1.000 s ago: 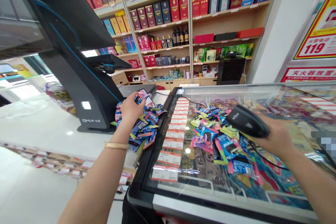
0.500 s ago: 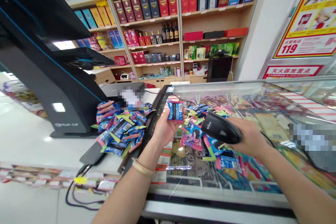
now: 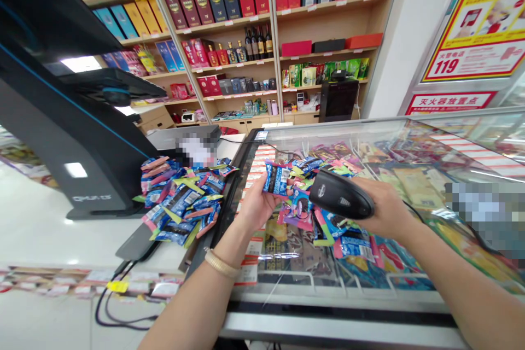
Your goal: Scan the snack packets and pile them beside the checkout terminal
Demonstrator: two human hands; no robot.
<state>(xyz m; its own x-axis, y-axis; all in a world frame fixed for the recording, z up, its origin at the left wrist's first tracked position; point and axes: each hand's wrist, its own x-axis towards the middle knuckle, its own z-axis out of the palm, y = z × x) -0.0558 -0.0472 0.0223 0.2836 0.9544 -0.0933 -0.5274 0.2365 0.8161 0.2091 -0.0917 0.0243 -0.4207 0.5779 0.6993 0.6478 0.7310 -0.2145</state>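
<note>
Shelves (image 3: 324, 24) of boxes and bottles line the far wall; glass-topped case (image 3: 311, 328) at near right. Left hand (image 3: 258, 202) pinches one blue packet (image 3: 276, 178) above the case's left side, fingers closed on its edge. Right hand (image 3: 383, 202) curls round a black scanner (image 3: 340, 195), its head just right of the packet, apart. Loose packets (image 3: 355, 243) lie on the glass; another heap (image 3: 180, 202) covers part of the white counter (image 3: 36, 235), left.

White flat table (image 3: 36, 240): at left, small blue plastic packets (image 3: 182, 202) piled right of a black angular monitor stand (image 3: 82, 142).
Glass-topped rectangular chest (image 3: 328, 331): at right, second packet pile (image 3: 355, 243) atop.
Tall wooden shelves (image 3: 315, 27): behind both.
</note>
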